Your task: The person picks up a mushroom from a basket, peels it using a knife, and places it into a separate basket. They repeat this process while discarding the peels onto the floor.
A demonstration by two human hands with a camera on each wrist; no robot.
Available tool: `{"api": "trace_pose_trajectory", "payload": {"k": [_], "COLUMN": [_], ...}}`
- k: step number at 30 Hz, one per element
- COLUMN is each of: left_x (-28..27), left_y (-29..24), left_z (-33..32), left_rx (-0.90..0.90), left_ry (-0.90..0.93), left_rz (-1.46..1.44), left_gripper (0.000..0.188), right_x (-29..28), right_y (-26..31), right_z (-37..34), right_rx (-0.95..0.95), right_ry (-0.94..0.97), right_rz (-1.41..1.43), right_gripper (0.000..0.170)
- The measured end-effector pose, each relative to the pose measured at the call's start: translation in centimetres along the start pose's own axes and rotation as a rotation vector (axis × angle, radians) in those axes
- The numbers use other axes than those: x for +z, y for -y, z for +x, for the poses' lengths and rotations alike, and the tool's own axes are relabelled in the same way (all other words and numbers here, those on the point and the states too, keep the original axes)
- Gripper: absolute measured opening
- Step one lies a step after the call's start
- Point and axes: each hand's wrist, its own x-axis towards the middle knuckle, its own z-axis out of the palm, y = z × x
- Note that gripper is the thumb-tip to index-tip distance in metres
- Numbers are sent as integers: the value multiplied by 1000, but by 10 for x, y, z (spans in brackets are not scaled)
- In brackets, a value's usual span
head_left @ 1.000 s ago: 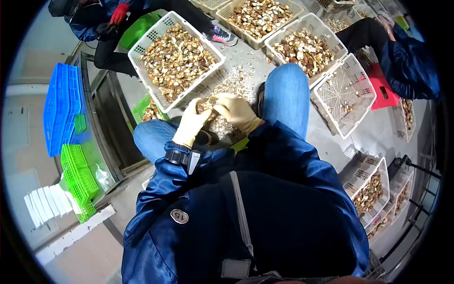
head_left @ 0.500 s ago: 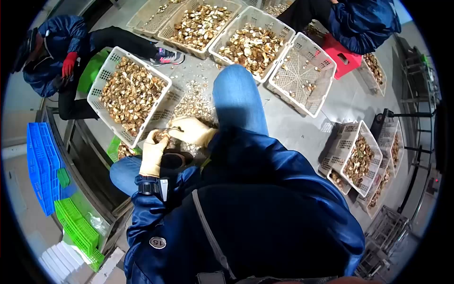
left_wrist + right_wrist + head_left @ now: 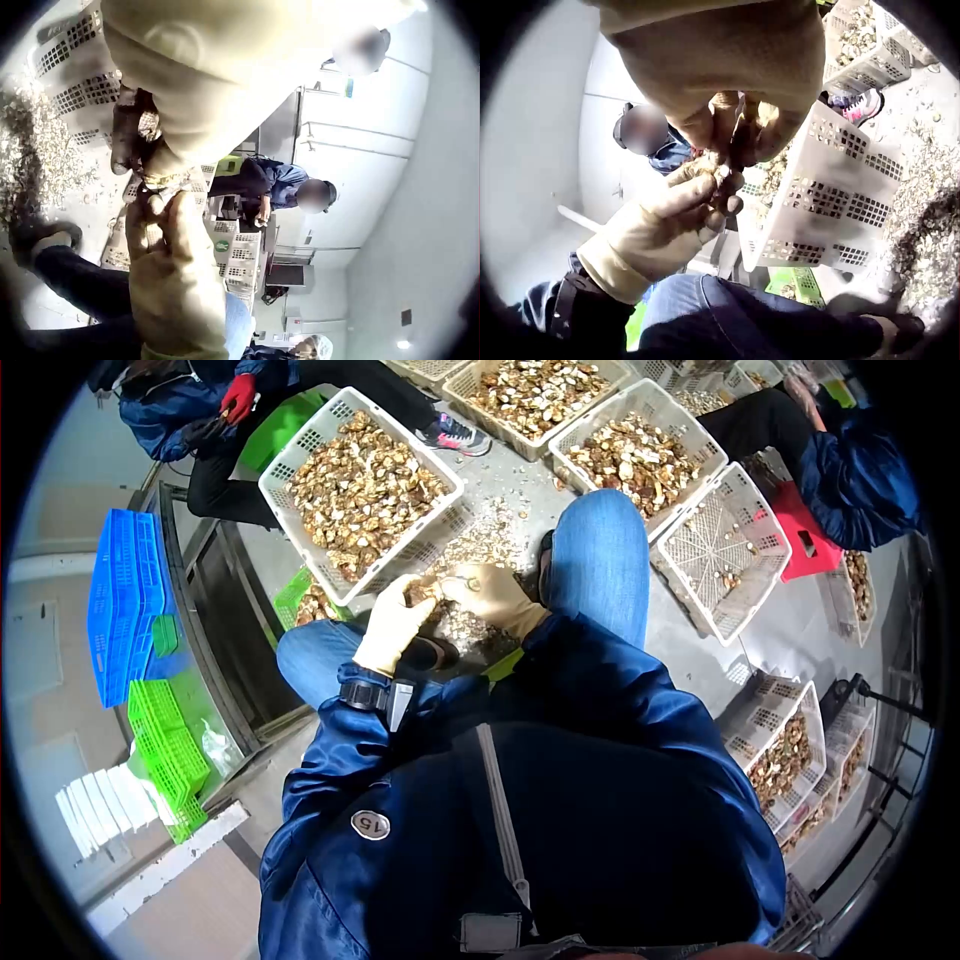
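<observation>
Both hands wear pale cream gloves and meet over the person's lap. My left hand (image 3: pixel 393 628) grips a small brown-and-white piece, which shows between the fingertips in the left wrist view (image 3: pixel 166 180). My right hand (image 3: pixel 497 600) has its fingers curled in against the same piece (image 3: pixel 724 174); whether it holds a tool is hidden by the glove. In the right wrist view, the left hand (image 3: pixel 656 232) lies below the right hand (image 3: pixel 712 60), their fingertips close together. Beyond them stands a white crate (image 3: pixel 283 495) heaped with similar brown-and-white pieces.
Pale fragments (image 3: pixel 485 545) litter the floor past the hands. More white crates stand ahead and right, one (image 3: pixel 668 565) holding only scattered pieces. A green basket (image 3: pixel 290 595) sits by the left knee. Two people in blue jackets (image 3: pixel 860 490) sit near; blue crates (image 3: pixel 125 600) stand left.
The head view swung right and has come back, shifting the whole scene across the picture. Both hands stay together around the piece, with only slight changes of finger position.
</observation>
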Motion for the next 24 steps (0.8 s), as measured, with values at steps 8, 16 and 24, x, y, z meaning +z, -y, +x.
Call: {"api": "trace_pose_trajectory", "payload": {"k": [8, 16, 24], "left_x": [-5, -15, 6], "left_y": [-31, 23, -8], "left_z": [-13, 16, 1], "left_rx": [147, 4, -44], "left_ry": [-15, 137, -10], "left_rz": [255, -184, -264], "left_gripper": [39, 39, 32], "right_x": [9, 19, 12], "right_y": [-9, -3, -3], "right_z": [-2, -2, -5], "right_rx": [23, -10, 8], "right_ry": [153, -190, -226], "right_rz": [241, -75, 70], "right_gripper": [22, 28, 20]}}
